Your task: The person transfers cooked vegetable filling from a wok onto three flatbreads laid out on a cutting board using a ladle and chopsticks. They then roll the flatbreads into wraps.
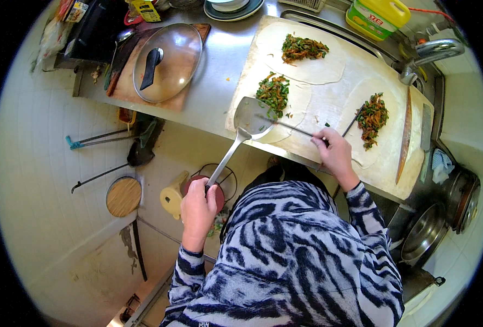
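My left hand (pixel 198 212) is wrapped round the handle of a metal spatula (pixel 245 116). The spatula's broad blade hangs over the front left of a pale board (pixel 318 109), with a few filling scraps on it. In my right hand (pixel 337 152) are dark chopsticks (pixel 293 128); one reaches left to the spatula blade, the other points towards the right-hand filling. Three thin rounds of dough lie on the board. Each bears a heap of chopped green and orange filling: one at the back (pixel 302 49), one beside the blade (pixel 274 91), one at right (pixel 372 120).
A rolling pin (pixel 404 136) lies along the board's right side, below the tap (pixel 438 50). At left, a glass lid (pixel 168 62) rests on a wooden chopping board (pixel 127 82). Stacked plates (pixel 235 8) and a yellow jug (pixel 376 19) stand behind. Metal pans (pixel 424 231) are at right.
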A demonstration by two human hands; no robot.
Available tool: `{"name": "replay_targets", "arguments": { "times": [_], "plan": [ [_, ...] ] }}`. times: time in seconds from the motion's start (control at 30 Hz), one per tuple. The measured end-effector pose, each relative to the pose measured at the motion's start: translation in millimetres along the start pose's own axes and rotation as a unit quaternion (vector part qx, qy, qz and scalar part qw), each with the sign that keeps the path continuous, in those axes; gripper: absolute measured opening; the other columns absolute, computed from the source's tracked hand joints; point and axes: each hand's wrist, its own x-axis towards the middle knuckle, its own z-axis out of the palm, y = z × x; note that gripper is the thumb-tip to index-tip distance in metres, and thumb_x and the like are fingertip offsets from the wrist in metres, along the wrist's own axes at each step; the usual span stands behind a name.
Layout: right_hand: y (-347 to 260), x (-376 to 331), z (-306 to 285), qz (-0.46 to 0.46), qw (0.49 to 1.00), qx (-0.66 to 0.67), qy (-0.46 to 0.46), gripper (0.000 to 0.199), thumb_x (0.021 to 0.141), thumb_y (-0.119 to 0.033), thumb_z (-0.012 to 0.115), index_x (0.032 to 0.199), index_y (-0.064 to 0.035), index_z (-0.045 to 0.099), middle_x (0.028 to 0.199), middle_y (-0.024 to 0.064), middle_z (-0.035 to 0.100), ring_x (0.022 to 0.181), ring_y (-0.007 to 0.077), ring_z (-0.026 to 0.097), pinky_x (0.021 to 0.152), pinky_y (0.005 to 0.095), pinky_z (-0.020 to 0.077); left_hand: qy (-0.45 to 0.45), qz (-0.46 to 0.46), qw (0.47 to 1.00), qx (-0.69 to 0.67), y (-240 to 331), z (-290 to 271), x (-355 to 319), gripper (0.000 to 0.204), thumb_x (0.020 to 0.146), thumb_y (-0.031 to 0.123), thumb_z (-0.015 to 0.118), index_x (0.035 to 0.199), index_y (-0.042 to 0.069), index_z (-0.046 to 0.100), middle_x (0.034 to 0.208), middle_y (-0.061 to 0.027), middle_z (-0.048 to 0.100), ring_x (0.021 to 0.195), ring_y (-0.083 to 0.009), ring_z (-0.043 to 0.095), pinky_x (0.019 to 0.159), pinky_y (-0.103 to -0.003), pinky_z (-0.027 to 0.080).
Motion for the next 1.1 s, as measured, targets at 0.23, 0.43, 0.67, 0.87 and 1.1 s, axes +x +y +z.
{"name": "replay_targets", "arguments": {
  "times": [0.23, 0.43, 0.67, 0.87, 1.1],
  "plan": [
    [6.3, 4.2, 0.8, 0.007, 0.999, 0.017, 0.046, 0.012, 0.084, -0.019, 0.073, 0.089, -0.0087, 0.068, 0.085, 0.0069, 0.07, 0.069, 0.0209, 0.067, 0.063, 0.031, 0.0515, -0.001, -0.002, 1.0, 0.002, -5.6, -3.1, 1.4, 0.019, 0.09, 0.017, 0.066, 0.102, 0.004, 0.06, 0.091, -0.0155, 0.063, 0.079, -0.0374, 0.063, 0.067, -0.044, 0.05],
    [-8.7, -4.1, -11.1, -0.033, 0.997, -0.013, -0.068, 0.012, 0.083, -0.019, 0.073, 0.087, -0.0087, 0.068, 0.084, 0.0063, 0.069, 0.069, 0.0219, 0.066, 0.063, 0.0315, 0.0515, 0.01, -0.003, 1.0, 0.013, -6.8, -2.7, 2.3, 0.019, 0.09, 0.015, 0.067, 0.102, 0.003, 0.06, 0.09, -0.0165, 0.062, 0.078, -0.0352, 0.063, 0.067, -0.041, 0.05],
    [8.0, 2.9, -12.4, 0.002, 0.997, -0.062, 0.048, 0.012, 0.083, -0.018, 0.073, 0.088, -0.0089, 0.067, 0.085, 0.0068, 0.07, 0.07, 0.0234, 0.067, 0.062, 0.0319, 0.0516, 0.003, 0.0, 0.999, 0.035, -11.1, -6.2, 3.6, 0.019, 0.09, 0.016, 0.066, 0.102, 0.003, 0.059, 0.091, -0.015, 0.062, 0.081, -0.0359, 0.063, 0.067, -0.042, 0.049],
    [-4.4, -8.2, -8.1, 0.013, 1.0, -0.009, 0.009, 0.012, 0.084, -0.018, 0.073, 0.091, -0.0092, 0.069, 0.083, 0.0076, 0.069, 0.07, 0.0219, 0.067, 0.063, 0.0305, 0.0515, 0.013, 0.001, 1.0, 0.02, -13.1, -5.4, 5.3, 0.018, 0.089, 0.015, 0.067, 0.102, 0.004, 0.06, 0.091, -0.0158, 0.063, 0.08, -0.0364, 0.063, 0.067, -0.042, 0.05],
    [1.9, -5.7, -3.8, 0.049, 0.996, 0.011, 0.079, 0.012, 0.083, -0.018, 0.073, 0.09, -0.0094, 0.069, 0.083, 0.0075, 0.07, 0.068, 0.0211, 0.067, 0.063, 0.0301, 0.0512, 0.007, -0.003, 1.0, 0.0, -15.4, -8.0, 4.6, 0.018, 0.09, 0.015, 0.067, 0.102, 0.003, 0.06, 0.091, -0.0165, 0.063, 0.079, -0.0365, 0.064, 0.067, -0.041, 0.05]
  ]
}}
